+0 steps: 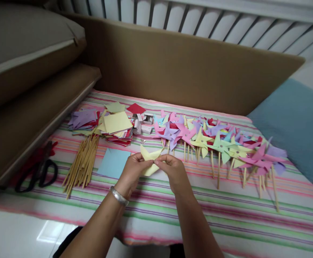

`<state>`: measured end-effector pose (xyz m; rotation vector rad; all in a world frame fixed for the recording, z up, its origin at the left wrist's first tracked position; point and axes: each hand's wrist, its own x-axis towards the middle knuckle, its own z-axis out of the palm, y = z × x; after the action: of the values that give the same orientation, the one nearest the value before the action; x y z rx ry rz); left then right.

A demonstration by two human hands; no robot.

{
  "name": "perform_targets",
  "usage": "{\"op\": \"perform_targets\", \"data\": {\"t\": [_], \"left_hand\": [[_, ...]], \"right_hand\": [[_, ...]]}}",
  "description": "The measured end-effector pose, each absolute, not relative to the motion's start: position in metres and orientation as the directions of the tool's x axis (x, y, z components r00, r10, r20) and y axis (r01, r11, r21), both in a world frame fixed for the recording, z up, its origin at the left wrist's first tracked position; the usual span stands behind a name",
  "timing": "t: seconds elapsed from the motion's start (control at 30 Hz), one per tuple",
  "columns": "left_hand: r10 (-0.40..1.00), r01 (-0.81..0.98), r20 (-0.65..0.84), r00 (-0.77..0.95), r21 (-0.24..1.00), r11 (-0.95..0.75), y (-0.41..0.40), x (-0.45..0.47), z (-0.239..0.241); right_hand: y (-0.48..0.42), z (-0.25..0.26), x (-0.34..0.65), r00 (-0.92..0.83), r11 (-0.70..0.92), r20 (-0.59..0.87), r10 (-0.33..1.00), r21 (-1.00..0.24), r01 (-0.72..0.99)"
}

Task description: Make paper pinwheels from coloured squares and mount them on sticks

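Between my two hands is a pale yellow paper pinwheel (151,154), its corners folded toward the middle. My left hand (135,167) pinches it from the left, thumb at the centre; a silver bracelet (119,196) circles that wrist. From the right, my right hand (173,169) pinches the same paper, thumb and fingertips meeting near the centre. Whether a pin sits under the fingertips cannot be made out. A light blue paper square (112,163) lies just left of my left hand. Some small metal pins (143,141) lie on the cloth beyond the hands.
Wooden sticks (83,161) lie in a bundle at left, with black-handled scissors (39,172) beyond. Stacked coloured paper (118,123) and small white boxes (145,123) sit behind. Many finished pinwheels (222,145) fill the right of the striped cloth (172,206). A brown board (186,68) stands behind.
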<state>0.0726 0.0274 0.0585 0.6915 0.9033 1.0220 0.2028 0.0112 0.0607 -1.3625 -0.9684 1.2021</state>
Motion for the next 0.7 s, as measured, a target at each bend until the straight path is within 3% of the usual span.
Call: {"op": "perform_targets", "data": {"t": [0.23, 0.7], "left_hand": [[0.919, -0.369, -0.328, 0.219, 0.844, 0.389, 0.0273, 0.0712, 0.0581], [0.902, -0.447, -0.31, 0.302, 0.789, 0.421, 0.0271, 0.0697, 0.0552]], "right_hand": [[0.0121, 0.0575, 0.2027, 0.192, -0.167, -0.189, 0.963, -0.978, -0.126], [0.013, 0.0548, 0.2033, 0.141, -0.173, -0.215, 0.967, -0.95, -0.258]]}}
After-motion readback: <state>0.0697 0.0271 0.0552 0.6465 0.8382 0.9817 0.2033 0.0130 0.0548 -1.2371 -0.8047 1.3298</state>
